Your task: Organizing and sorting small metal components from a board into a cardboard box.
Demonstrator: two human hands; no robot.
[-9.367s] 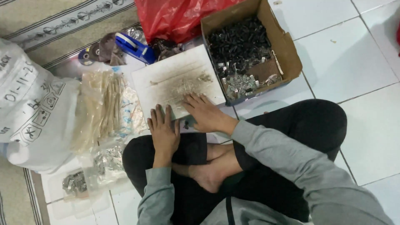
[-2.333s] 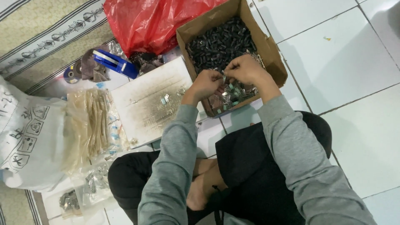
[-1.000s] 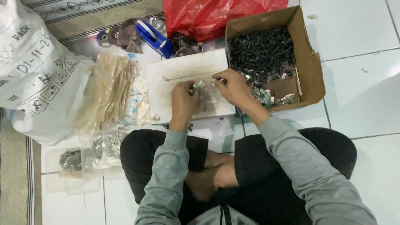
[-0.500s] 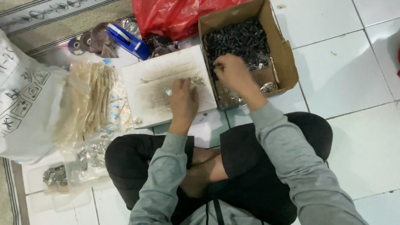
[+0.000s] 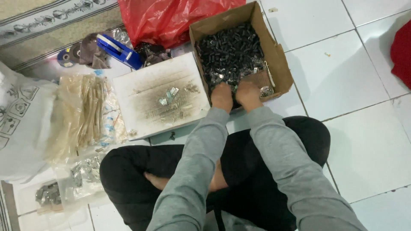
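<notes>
Reaching into the cardboard box, both at once: my left hand and my right hand sit side by side at its near edge, fingers dug down into the heap of small dark parts (fingertips buried, so whether they're pinched on anything I cannot tell). Just left of the box lies the smudged white board with a few shiny metal clips on it. Beyond that, a red plastic bag and a blue tape dispenser.
</notes>
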